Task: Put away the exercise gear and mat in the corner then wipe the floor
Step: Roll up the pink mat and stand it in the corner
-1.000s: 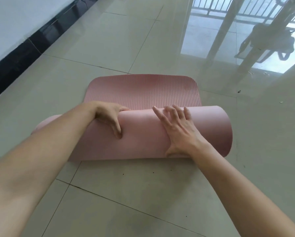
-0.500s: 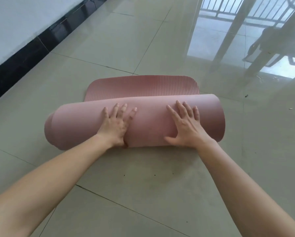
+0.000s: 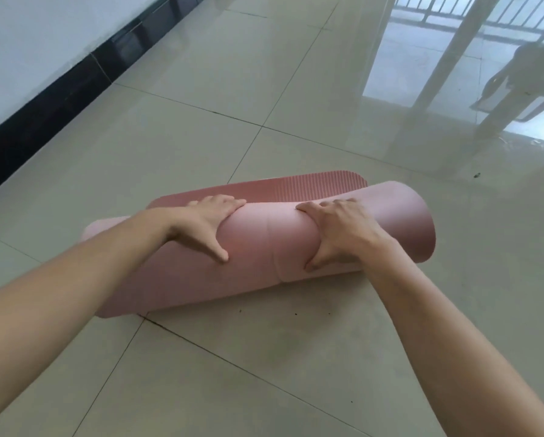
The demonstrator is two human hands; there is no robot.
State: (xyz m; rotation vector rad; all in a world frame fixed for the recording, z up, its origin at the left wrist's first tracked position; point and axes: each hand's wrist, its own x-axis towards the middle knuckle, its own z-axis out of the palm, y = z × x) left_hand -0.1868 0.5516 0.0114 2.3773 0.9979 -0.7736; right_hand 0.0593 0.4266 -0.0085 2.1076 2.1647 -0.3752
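A pink exercise mat point(image 3: 264, 244) lies on the tiled floor, rolled into a thick tube with only a short ribbed strip point(image 3: 315, 186) still flat behind it. My left hand point(image 3: 207, 222) presses on top of the roll left of centre, fingers over the far side and thumb pointing toward me. My right hand point(image 3: 337, 231) grips the roll right of centre, fingers curled over its top. The left end of the roll is partly hidden by my left forearm.
Glossy beige floor tiles point(image 3: 264, 357) carry small dark specks near the roll. A white wall with a black skirting board point(image 3: 59, 99) runs along the left. Window bars reflect in the floor at the upper right point(image 3: 453, 58).
The roll has moved farther along the mat and grown thicker, leaving less flat strip. Both hands shifted from flat on the near side to gripping over the top.
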